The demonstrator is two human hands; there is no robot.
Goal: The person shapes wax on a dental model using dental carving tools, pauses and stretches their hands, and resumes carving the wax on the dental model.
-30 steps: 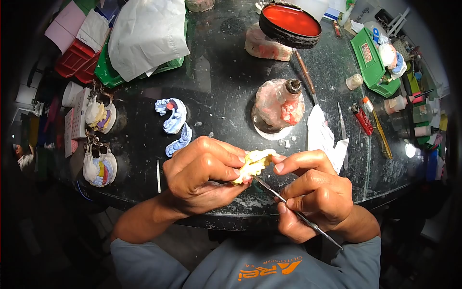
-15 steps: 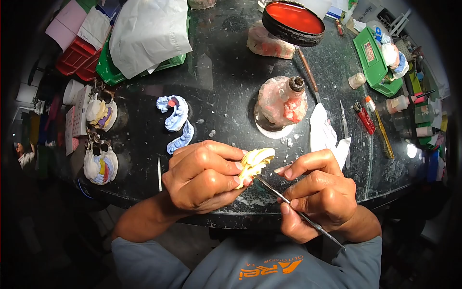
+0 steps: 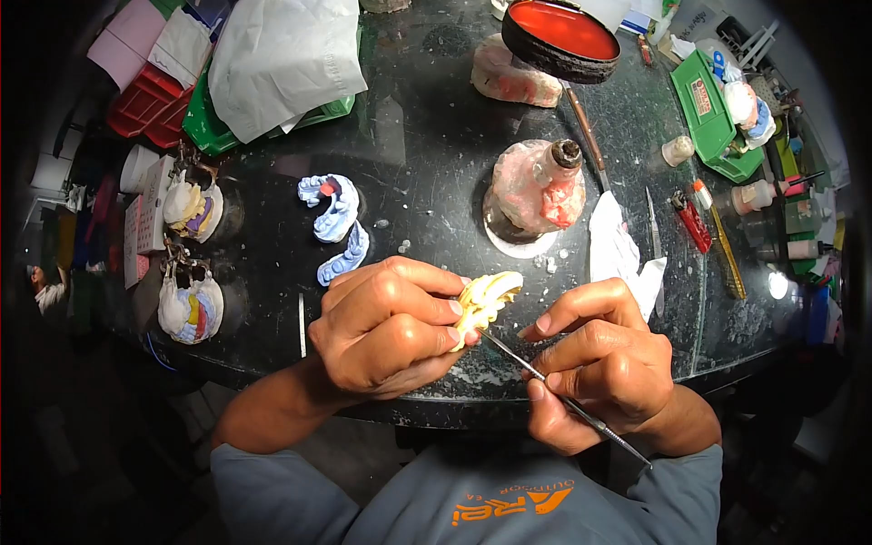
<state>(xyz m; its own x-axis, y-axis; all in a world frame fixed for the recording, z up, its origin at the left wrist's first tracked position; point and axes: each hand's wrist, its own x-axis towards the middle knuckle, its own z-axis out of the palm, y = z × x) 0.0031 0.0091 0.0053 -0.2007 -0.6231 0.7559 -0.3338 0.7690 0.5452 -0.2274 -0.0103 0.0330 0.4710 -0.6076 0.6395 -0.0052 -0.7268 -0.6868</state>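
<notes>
My left hand (image 3: 391, 327) is closed around a yellow dental cast (image 3: 490, 295), pinching it over the front edge of the bench. In my right hand (image 3: 609, 363) is a thin metal dental carver (image 3: 581, 413), gripped like a pen. Its tip reaches the lower edge of the yellow cast, beside my left fingertips; whether it touches is hard to tell. Beyond my left hand lie a blue dental cast (image 3: 338, 218) with a red spot and a smaller blue cast piece (image 3: 345, 259).
A wax-smeared spirit burner (image 3: 536, 195) stands mid-bench, below a pan of red wax (image 3: 559, 36). A wooden-handled knife (image 3: 586, 127), white tissue (image 3: 618, 245), tweezers (image 3: 654, 227) and red lighter (image 3: 692, 225) lie right. Articulated models (image 3: 191, 309) stand left; a green bin (image 3: 713, 113) sits far right.
The view has shifted slightly, so bench objects appear a little higher and further right. Both hands keep nearly the same pose, with the carver tip still at the yellow cast.
</notes>
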